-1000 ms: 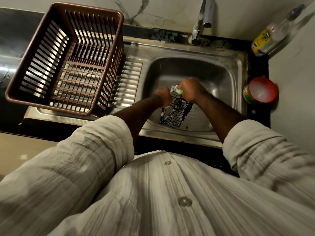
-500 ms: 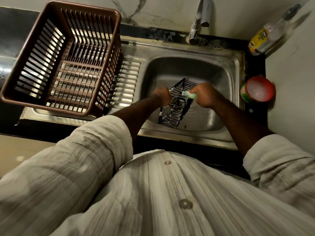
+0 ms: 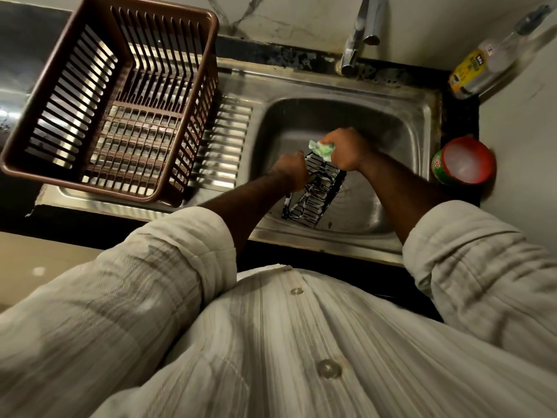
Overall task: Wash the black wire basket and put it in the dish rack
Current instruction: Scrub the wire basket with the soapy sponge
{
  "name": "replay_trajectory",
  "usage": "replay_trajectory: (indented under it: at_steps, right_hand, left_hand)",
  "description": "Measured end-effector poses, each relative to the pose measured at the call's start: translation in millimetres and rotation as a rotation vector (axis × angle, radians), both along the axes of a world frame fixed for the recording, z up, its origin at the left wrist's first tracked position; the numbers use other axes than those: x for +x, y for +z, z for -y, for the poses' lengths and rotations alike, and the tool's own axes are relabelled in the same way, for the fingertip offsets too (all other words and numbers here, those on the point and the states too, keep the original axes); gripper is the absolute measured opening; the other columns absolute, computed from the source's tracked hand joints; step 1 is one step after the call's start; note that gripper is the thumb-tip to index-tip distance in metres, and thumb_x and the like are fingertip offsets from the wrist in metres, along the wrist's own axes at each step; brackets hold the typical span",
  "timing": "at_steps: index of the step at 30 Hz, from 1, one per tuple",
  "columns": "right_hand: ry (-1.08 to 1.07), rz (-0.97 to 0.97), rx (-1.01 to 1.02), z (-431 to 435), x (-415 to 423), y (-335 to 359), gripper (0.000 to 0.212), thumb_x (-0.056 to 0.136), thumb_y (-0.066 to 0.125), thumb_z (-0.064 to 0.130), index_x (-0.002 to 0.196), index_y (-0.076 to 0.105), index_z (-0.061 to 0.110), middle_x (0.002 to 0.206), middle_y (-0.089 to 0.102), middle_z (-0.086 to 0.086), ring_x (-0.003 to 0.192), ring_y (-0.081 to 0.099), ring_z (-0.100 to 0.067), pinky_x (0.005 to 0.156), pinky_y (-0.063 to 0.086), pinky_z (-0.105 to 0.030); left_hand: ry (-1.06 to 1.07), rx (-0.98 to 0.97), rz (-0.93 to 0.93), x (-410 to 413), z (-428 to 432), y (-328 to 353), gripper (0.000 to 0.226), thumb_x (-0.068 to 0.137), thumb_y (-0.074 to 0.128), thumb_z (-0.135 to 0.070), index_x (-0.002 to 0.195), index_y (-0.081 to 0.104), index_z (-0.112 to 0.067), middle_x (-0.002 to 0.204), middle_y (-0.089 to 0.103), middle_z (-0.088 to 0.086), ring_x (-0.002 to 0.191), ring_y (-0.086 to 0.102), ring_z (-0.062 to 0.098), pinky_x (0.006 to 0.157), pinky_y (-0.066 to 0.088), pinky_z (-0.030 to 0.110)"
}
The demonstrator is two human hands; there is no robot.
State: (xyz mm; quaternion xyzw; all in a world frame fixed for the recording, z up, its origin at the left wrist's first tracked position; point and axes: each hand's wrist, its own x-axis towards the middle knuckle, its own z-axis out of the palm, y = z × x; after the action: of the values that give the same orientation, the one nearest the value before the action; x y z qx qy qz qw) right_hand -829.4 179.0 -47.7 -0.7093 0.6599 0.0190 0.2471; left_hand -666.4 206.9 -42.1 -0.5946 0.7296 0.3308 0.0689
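Observation:
The black wire basket is held tilted over the steel sink bowl, streaked with white suds. My left hand grips its left edge. My right hand holds a green scrub pad and presses it against the basket's upper end, hiding that part. The brown plastic dish rack stands on the drainboard to the left of the sink, with nothing in it.
A chrome tap rises behind the bowl. On the black counter at the right stand a red-lidded tub and a clear bottle with a yellow label. A wall closes the right side.
My right hand with the pad has moved back left, from the basket's right side onto its upper end. The left hand keeps its grip and the basket has shifted only slightly.

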Motion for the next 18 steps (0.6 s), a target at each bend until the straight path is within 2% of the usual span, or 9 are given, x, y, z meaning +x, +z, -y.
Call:
replay_trajectory:
  at_steps: [4, 7, 11, 13, 15, 18]
  right_hand:
    - [0.062, -0.054, 0.034, -3.6, 1.7, -8.8, 0.049, 0.084, 0.069, -0.002, 0.130, 0.067, 0.017, 0.129, 0.067, -0.009, 0.115, 0.063, -0.029, 0.100, 0.051, -0.037]
    - [0.077, -0.087, 0.017, -9.5, -3.9, -12.9, 0.047, 0.085, 0.072, 0.003, 0.128, 0.067, 0.021, 0.128, 0.066, -0.008, 0.112, 0.063, -0.027, 0.097, 0.053, -0.041]
    - [0.097, -0.124, 0.042, -14.6, -21.8, -8.8, 0.030, 0.091, 0.070, 0.014, 0.121, 0.072, 0.019, 0.118, 0.069, -0.010, 0.103, 0.064, -0.025, 0.087, 0.050, -0.034]
    - [0.111, -0.154, 0.074, -12.8, -28.9, -5.0, 0.031, 0.090, 0.069, 0.011, 0.121, 0.071, 0.017, 0.117, 0.070, -0.011, 0.104, 0.063, -0.026, 0.086, 0.047, -0.033]
    - [0.114, -0.163, 0.077, -9.3, -28.8, -1.3, 0.035, 0.089, 0.069, 0.007, 0.123, 0.070, 0.017, 0.118, 0.070, -0.011, 0.105, 0.063, -0.027, 0.087, 0.049, -0.034]
    - [0.149, -0.152, 0.070, -5.1, -16.8, -2.0, 0.043, 0.091, 0.064, 0.001, 0.131, 0.066, 0.017, 0.128, 0.067, -0.011, 0.114, 0.062, -0.028, 0.097, 0.050, -0.039]
  left_hand:
    - [-0.068, -0.019, -0.021, 0.3, 1.7, 0.1, 0.037, 0.099, 0.052, -0.017, 0.134, 0.050, -0.005, 0.123, 0.063, 0.018, 0.108, 0.063, 0.033, 0.086, 0.052, 0.038]
    - [-0.110, -0.017, 0.001, -0.2, 4.6, 1.2, 0.037, 0.098, 0.051, -0.015, 0.134, 0.051, -0.006, 0.123, 0.063, 0.017, 0.110, 0.062, 0.032, 0.087, 0.050, 0.037]
    - [-0.114, -0.004, 0.005, -0.7, 6.1, 2.2, 0.040, 0.099, 0.051, -0.016, 0.138, 0.049, -0.005, 0.127, 0.061, 0.019, 0.115, 0.060, 0.033, 0.092, 0.049, 0.039]
    - [-0.110, 0.000, 0.001, -0.5, 6.7, 1.6, 0.042, 0.099, 0.051, -0.016, 0.140, 0.048, -0.006, 0.127, 0.061, 0.019, 0.115, 0.060, 0.033, 0.092, 0.050, 0.039]
    - [-0.107, -0.001, 0.004, -0.8, 7.2, 1.3, 0.042, 0.099, 0.051, -0.015, 0.140, 0.048, -0.006, 0.127, 0.061, 0.019, 0.115, 0.060, 0.033, 0.092, 0.049, 0.039]
    - [-0.111, 0.006, 0.020, -1.3, 8.2, 1.4, 0.042, 0.098, 0.051, -0.015, 0.139, 0.049, -0.007, 0.127, 0.062, 0.019, 0.114, 0.061, 0.034, 0.091, 0.049, 0.039]
